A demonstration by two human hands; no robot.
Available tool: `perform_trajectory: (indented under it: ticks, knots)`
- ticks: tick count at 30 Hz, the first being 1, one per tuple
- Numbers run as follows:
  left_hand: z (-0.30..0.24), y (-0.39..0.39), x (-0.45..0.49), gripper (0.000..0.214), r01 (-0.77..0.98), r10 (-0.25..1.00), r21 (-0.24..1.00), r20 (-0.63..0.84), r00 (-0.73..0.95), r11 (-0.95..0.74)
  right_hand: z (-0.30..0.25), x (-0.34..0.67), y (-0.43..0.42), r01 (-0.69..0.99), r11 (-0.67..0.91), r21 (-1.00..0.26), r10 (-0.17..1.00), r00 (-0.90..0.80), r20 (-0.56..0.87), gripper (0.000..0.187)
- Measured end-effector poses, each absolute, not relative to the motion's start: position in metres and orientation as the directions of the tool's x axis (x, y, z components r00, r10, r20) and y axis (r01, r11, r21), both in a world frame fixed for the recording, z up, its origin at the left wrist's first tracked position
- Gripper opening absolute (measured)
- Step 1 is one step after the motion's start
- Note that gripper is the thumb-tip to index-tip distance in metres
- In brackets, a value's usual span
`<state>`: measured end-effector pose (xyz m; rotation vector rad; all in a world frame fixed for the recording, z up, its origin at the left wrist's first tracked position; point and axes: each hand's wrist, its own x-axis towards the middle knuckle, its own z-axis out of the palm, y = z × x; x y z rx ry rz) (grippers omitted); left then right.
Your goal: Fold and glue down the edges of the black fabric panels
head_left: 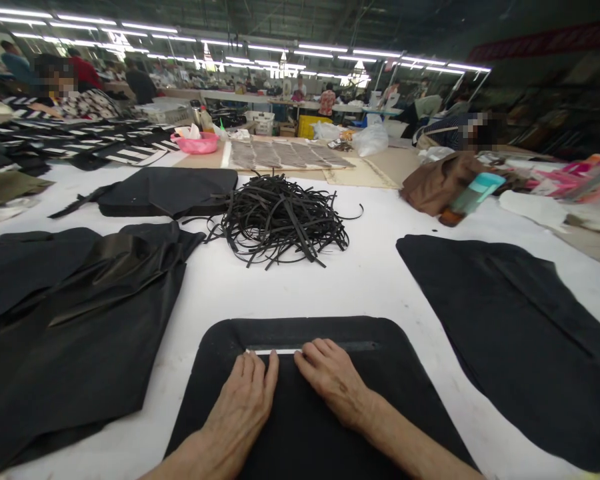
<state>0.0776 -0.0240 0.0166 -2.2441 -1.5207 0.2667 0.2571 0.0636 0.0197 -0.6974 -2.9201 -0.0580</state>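
A black panel [320, 427] with rounded far corners lies flat in front of me. Along a shallow slot near its far edge runs a narrow white strip [275, 351]. My left hand [245, 393] rests on the panel with its fingers stretched out, their tips at the strip's near side. At the strip's right end, the fingers of my right hand [333, 377] are curled and pinched onto it. That end of the strip is hidden under the right fingers, and the slot continues beyond them to the right.
A tangled heap of thin black strips [285, 220] lies past the panel. Black sheets [80, 320] are piled left, and a stack of black pieces [510, 333] lies right. Farther back are another black stack [165, 190], a pink basin [197, 142] and a teal-capped bottle [473, 199]. People work beyond.
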Motion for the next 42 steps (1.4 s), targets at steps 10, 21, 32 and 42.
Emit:
perform_trajectory:
  ticks: [10,21,32,42]
  knots:
    - [0.021,-0.014,0.103,0.058,0.754,0.946,-0.598,-0.022,0.325,-0.273,0.022,0.314,0.077,0.470,0.882,0.038,0.467,-0.882,0.070,0.016]
    - [0.022,-0.013,0.100,0.069,0.808,0.937,-0.523,0.048,0.347,-0.272,0.032,0.360,0.084,0.489,0.869,0.075,0.488,-0.872,0.028,0.015]
    - [0.014,-0.014,0.095,0.071,0.758,0.925,-0.591,0.049,0.376,-0.276,0.029,0.384,0.070,0.722,0.690,0.055,0.712,-0.690,0.131,0.026]
    - [0.015,-0.020,0.080,0.056,0.848,0.927,-0.440,0.081,0.366,-0.296,0.023,0.384,0.068,0.691,0.718,0.078,0.675,-0.720,0.160,0.040]
